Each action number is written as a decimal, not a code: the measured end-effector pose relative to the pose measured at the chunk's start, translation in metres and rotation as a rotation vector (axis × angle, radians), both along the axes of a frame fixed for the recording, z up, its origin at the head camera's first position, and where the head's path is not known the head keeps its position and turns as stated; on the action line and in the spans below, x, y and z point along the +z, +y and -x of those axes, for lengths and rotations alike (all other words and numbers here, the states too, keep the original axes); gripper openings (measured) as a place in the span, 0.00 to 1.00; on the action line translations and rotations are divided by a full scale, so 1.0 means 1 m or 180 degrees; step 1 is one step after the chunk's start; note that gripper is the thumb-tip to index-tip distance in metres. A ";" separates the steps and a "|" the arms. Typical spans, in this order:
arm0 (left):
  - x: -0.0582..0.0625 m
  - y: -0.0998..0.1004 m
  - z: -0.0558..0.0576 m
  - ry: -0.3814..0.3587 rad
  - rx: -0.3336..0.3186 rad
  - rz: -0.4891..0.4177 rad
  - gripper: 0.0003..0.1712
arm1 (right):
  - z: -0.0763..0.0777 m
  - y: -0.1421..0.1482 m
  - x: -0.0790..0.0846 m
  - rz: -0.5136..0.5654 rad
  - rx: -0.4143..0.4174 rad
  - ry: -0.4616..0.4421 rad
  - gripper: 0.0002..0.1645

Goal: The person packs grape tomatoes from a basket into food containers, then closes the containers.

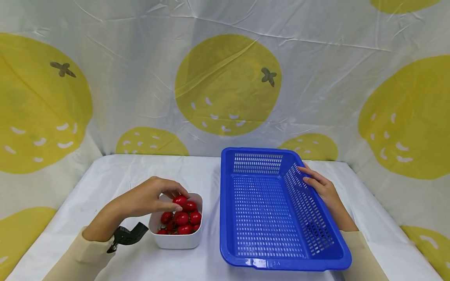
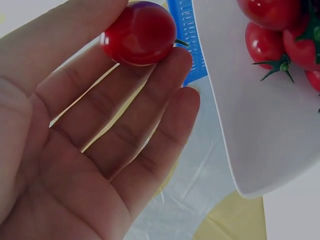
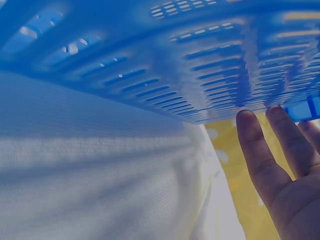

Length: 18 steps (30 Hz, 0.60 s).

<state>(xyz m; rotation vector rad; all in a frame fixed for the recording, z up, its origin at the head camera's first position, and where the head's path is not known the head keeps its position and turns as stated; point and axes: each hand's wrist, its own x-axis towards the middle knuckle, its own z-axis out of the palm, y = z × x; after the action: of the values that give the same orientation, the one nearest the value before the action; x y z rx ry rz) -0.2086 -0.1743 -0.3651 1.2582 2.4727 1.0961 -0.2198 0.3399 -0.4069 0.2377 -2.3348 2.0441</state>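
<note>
My left hand (image 1: 151, 197) is over a white square container (image 1: 175, 241) holding several red cherry tomatoes (image 1: 181, 218). In the left wrist view its thumb and fingers pinch one cherry tomato (image 2: 142, 34) with a small green stem, beside the container's wall. To the right lies a large blue plastic basket (image 1: 267, 214) with slotted sides, its inside bare. My right hand (image 1: 325, 191) holds the basket's right rim, some fingertips over the edge. From below, in the right wrist view, other fingers (image 3: 257, 150) reach up against the slotted side.
A white cloth (image 1: 126, 171) covers the table. Behind it hangs a pale curtain printed with yellow fruit (image 1: 228, 86). A black wrist strap mount (image 1: 130, 234) juts from the left sleeve, close to the container.
</note>
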 end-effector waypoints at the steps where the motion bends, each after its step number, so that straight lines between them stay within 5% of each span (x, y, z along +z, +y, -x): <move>1: 0.000 0.000 0.000 -0.0003 0.0000 0.0020 0.15 | 0.000 0.000 0.000 0.0015 0.0002 0.0001 0.28; 18: -0.003 0.000 0.002 0.0071 0.0012 0.0035 0.16 | 0.001 0.001 -0.001 0.0010 0.0070 0.0143 0.27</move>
<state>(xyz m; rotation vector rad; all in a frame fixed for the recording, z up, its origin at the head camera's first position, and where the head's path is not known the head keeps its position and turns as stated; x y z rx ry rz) -0.2102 -0.1739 -0.3683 1.2702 2.4948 1.0735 -0.2210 0.3405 -0.4082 0.3073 -2.3132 2.0297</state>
